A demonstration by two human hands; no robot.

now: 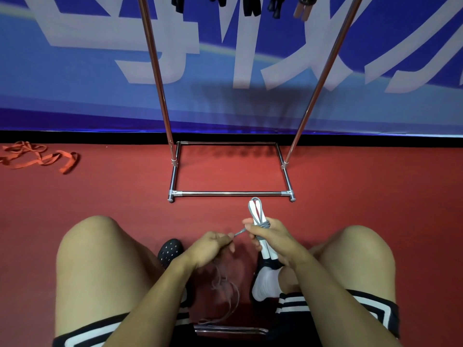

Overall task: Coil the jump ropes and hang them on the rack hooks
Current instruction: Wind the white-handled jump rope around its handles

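Red gym floor (100, 196) with the chrome rack (230, 194) at 12 o'clock, right hand (271, 237) gripping the white jump rope handles (260, 226) while left hand (213, 249) pinches the grey cord (240, 232) at 9 o'clock of them.

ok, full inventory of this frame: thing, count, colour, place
jump rope: 1, grey cord with white handles, bundled in the right hand, cord running to the left hand
loose cord: grey, trailing down between the legs
rack: 1, chrome, two uprights on a rectangular base, on the floor ahead
hung ropes: several, mostly black handles, one pair tan, at top edge; exact count unclear
strap: 1 tangle, orange, floor at far left
banner: 1, blue with pale lettering, behind the rack
floor: red
shoes: 2, black; one worn with a white sock
shorts: black with white stripes
left hand: pinches the cord
right hand: grips the handles
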